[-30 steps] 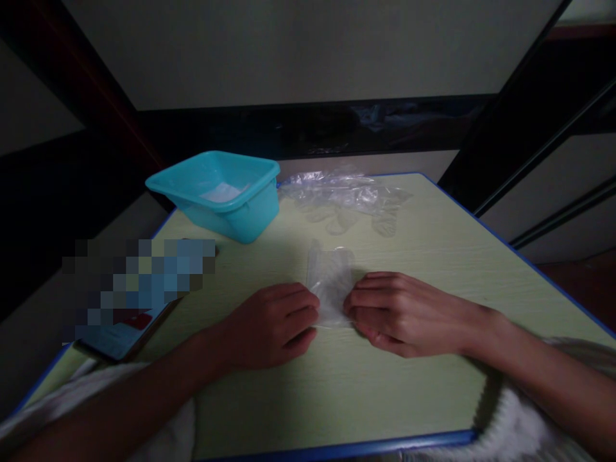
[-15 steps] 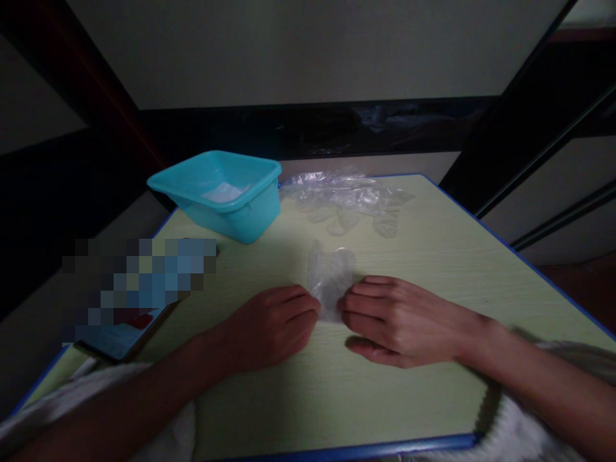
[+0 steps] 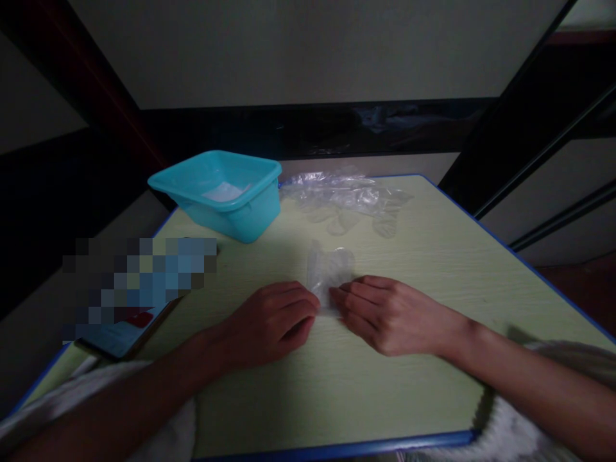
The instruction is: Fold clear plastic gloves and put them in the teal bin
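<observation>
A small clear plastic glove (image 3: pixel 330 269) lies flat on the pale green table (image 3: pixel 433 256), folded narrow. My left hand (image 3: pixel 272 321) rests knuckles up at its left edge, fingers curled and pinching the near end of the plastic. My right hand (image 3: pixel 385 311) comes in from the right, fingertips pressed together on the same near end. The two hands almost touch.
A turquoise plastic tub (image 3: pixel 219 192) holding a folded clear piece stands at the back left. A loose pile of clear plastic gloves (image 3: pixel 346 192) lies at the back middle. A phone (image 3: pixel 120 333) sits near the left edge. The table has a blue rim.
My right hand has slid left over the near end of the glove, narrowing the plastic between the hands. The left hand has barely moved.
</observation>
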The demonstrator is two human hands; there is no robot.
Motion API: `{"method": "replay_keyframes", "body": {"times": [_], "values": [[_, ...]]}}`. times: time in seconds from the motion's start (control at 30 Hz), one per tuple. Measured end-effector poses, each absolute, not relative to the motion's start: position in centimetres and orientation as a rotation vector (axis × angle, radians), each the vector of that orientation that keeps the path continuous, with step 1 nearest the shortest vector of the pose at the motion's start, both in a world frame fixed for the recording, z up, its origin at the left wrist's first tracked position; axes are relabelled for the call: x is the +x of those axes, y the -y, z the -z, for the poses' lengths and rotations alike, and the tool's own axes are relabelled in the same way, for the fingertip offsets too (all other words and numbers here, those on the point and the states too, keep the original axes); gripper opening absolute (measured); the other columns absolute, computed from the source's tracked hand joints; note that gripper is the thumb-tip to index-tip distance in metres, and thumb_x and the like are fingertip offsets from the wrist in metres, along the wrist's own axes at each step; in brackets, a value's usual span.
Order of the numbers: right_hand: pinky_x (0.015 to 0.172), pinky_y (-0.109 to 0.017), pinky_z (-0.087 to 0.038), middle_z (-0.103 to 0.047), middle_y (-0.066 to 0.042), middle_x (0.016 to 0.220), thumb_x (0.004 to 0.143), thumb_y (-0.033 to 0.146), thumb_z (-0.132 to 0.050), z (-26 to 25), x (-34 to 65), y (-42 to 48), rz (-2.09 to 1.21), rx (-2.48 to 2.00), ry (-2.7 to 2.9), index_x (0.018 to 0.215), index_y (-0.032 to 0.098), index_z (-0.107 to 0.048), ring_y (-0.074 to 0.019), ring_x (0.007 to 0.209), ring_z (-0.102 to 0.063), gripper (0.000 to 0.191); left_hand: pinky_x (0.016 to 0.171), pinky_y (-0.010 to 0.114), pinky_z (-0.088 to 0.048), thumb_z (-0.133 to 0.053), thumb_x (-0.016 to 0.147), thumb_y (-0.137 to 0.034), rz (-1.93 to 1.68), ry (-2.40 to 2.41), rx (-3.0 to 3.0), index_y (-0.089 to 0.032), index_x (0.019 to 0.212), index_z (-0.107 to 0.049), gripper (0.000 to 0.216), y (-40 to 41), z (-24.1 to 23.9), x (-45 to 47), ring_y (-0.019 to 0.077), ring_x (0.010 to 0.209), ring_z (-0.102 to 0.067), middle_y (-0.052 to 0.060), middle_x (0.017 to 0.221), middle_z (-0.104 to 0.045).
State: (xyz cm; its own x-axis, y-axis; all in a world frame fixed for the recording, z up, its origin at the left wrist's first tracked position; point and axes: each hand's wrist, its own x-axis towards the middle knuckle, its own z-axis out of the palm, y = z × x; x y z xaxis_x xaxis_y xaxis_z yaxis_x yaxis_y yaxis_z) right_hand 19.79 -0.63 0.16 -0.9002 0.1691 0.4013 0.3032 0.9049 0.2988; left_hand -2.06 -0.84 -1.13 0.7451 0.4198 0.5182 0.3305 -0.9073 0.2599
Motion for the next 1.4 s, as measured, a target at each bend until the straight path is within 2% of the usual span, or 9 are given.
{"method": "replay_keyframes", "body": {"times": [0.13,0.3,0.6,0.8,1.07,1.4], "values": [[0.060,-0.029,-0.049,-0.070,-0.011,0.085,0.089,0.008,-0.039,-0.09,19.85,0.61,0.541,-0.332,2.708,0.078,0.008,-0.066,-0.0181,0.071,-0.062,0.029,0.073,0.033,-0.052,-0.050,0.081,-0.014,-0.919,-0.575,2.954,-0.012,0.082,-0.058,0.008,0.97,0.81,-2.26,0.0196,0.077,-0.063,0.010,0.087,-0.069],[0.060,-0.029,-0.051,-0.071,-0.012,0.086,0.090,0.007,-0.037,-0.20,19.86,0.77,0.594,-0.340,2.719,0.079,0.008,-0.065,-0.0179,0.070,-0.064,0.030,0.073,0.034,-0.053,-0.053,0.081,-0.022,-0.875,-0.578,3.094,-0.011,0.088,-0.059,0.014,0.95,0.84,-2.42,0.0219,0.081,-0.065,0.010,0.091,-0.070],[0.058,-0.028,-0.052,-0.070,-0.010,0.077,0.090,0.006,-0.035,-0.16,19.97,0.75,0.604,-0.366,2.718,0.072,0.013,-0.060,-0.0173,0.069,-0.066,0.032,0.073,0.033,-0.053,-0.052,0.083,-0.019,-0.884,-0.698,3.086,-0.012,0.091,-0.061,0.014,0.67,1.18,-2.35,0.0208,0.081,-0.066,0.009,0.092,-0.071],[0.056,-0.027,-0.051,-0.071,-0.009,0.078,0.090,0.007,-0.036,0.02,20.00,0.83,0.585,-0.387,2.718,0.073,0.013,-0.059,-0.0174,0.069,-0.066,0.030,0.073,0.034,-0.053,-0.045,0.085,-0.017,-0.840,-0.709,3.109,-0.011,0.090,-0.063,0.019,0.59,1.01,-2.45,0.0212,0.082,-0.066,0.009,0.091,-0.071],[0.055,-0.027,-0.049,-0.069,-0.007,0.074,0.091,0.008,-0.033,-0.21,19.91,0.71,0.514,-0.421,2.759,0.073,0.014,-0.058,-0.0154,0.065,-0.064,0.032,0.072,0.029,-0.054,-0.040,0.086,-0.010,-0.844,-0.712,3.085,-0.013,0.085,-0.065,0.025,0.43,0.75,-2.24,0.0174,0.079,-0.066,0.006,0.088,-0.072],[0.053,-0.027,-0.041,-0.065,-0.005,0.066,0.092,0.012,-0.034,-0.30,20.12,0.57,0.330,-0.477,2.771,0.076,0.014,-0.059,-0.0151,0.058,-0.058,0.029,0.070,0.031,-0.052,-0.044,0.083,-0.009,-0.922,-0.753,2.731,-0.013,0.085,-0.065,0.021,0.48,1.15,-2.22,0.0179,0.074,-0.065,0.008,0.081,-0.071]]}}
